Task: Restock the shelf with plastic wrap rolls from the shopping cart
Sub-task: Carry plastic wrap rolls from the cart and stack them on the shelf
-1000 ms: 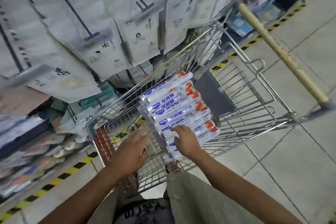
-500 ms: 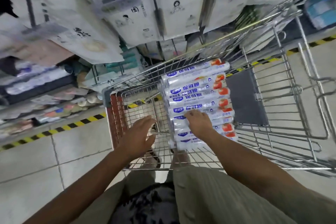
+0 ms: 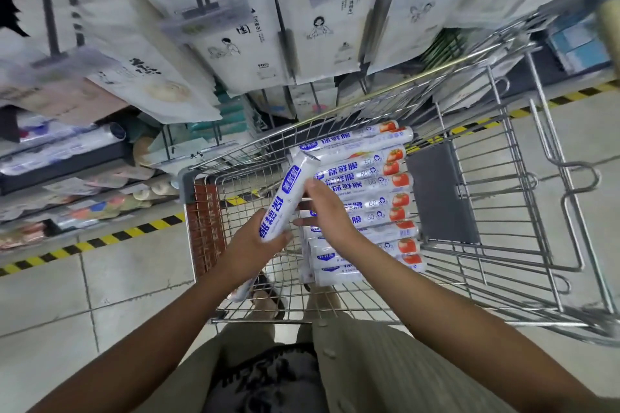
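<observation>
Half a second back both hands lay low in the cart, the left spread on the wire floor and the right pressing on the stack; now one white plastic-wrapped roll with blue lettering (image 3: 284,203) has come up out of the silver wire shopping cart (image 3: 523,198) and stands tilted at the centre of the frame, its upper end leaning toward the shelves. The left hand (image 3: 255,250) is wrapped around the roll's lower half, fingers closed on it, with the bottom end poking out below the wrist. The right hand (image 3: 323,211) sits just right of the roll with its fingers loosely spread; its thumb and fingertips reach toward the roll's middle, though whether they touch it cannot be told.

Behind the right hand, the stack of white wrap rolls with blue print and red tomato pictures (image 3: 369,198) lies crosswise in the cart, right of centre, beside a grey flap (image 3: 439,191). White printed bags on hooks (image 3: 235,43) fill the top of the frame. At the left edge, low shelves (image 3: 63,157) hold blurred packets, above yellow-and-black floor tape (image 3: 100,240) on pale tiles.
</observation>
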